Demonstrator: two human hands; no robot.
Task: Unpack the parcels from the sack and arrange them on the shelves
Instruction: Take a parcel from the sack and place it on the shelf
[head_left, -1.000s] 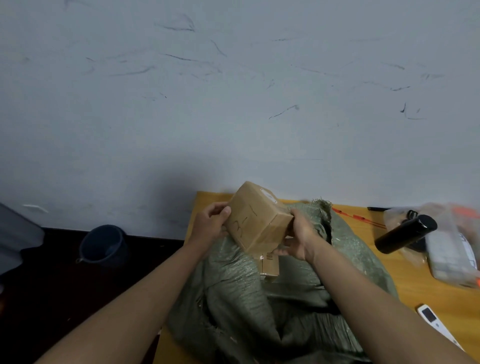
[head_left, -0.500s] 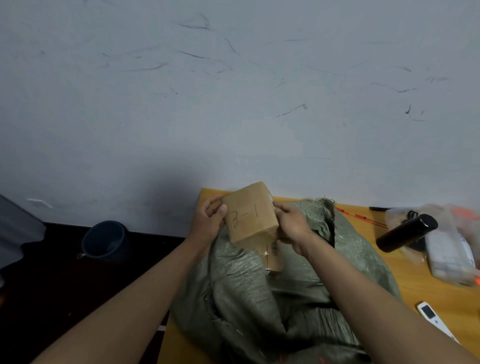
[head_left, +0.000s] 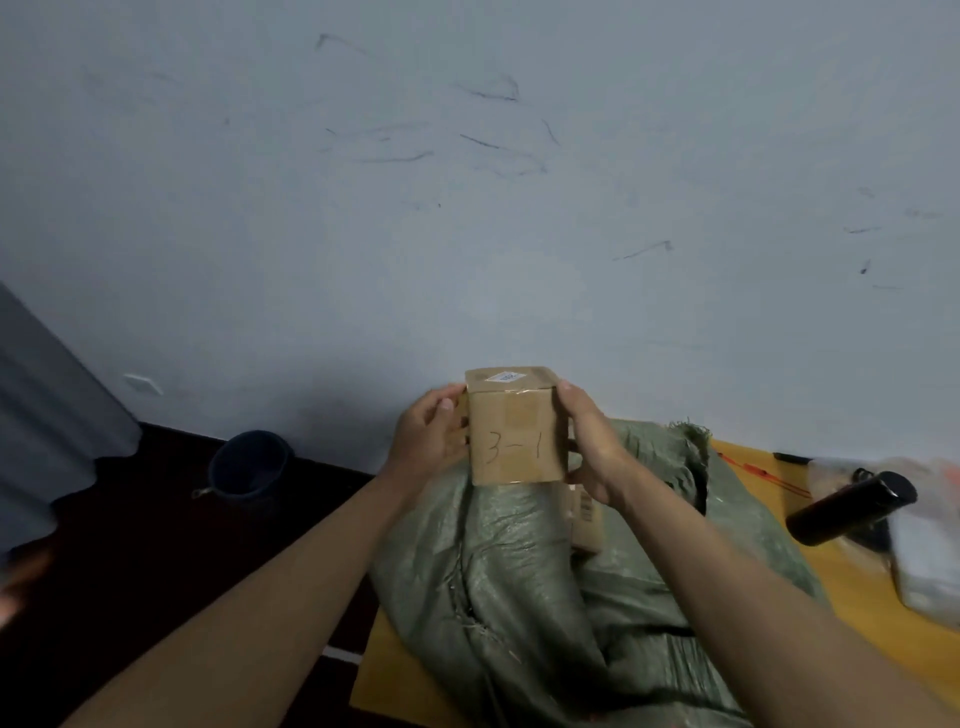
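Fingers of the left hand curl against the left face of a small brown cardboard box, and the right hand clamps the opposite face, thumb along the near edge, so both hands grip the parcel between them. It sits upright in the air, lifted clear of everything below. The side turned toward the person carries a handwritten "3-1"; clear tape crosses the top, where a small white label sits.

Directly beneath the fingers lies a crumpled green woven plastic sack, slumped over a yellow wooden table and covering most of it. Just below the right wrist, a second brown cardboard parcel with a printed barcode pokes out of the sack's folds.

Off to the right of the hands, well apart from the box, a black cylindrical bottle lies on its side on the tabletop against a heap of clear plastic bags, with a thin orange cord beside them.

To the left and lower down, a dark blue bucket stands on the dark floor by the wall. Behind the fingers rises a pale scuffed wall streaked with dark marks.
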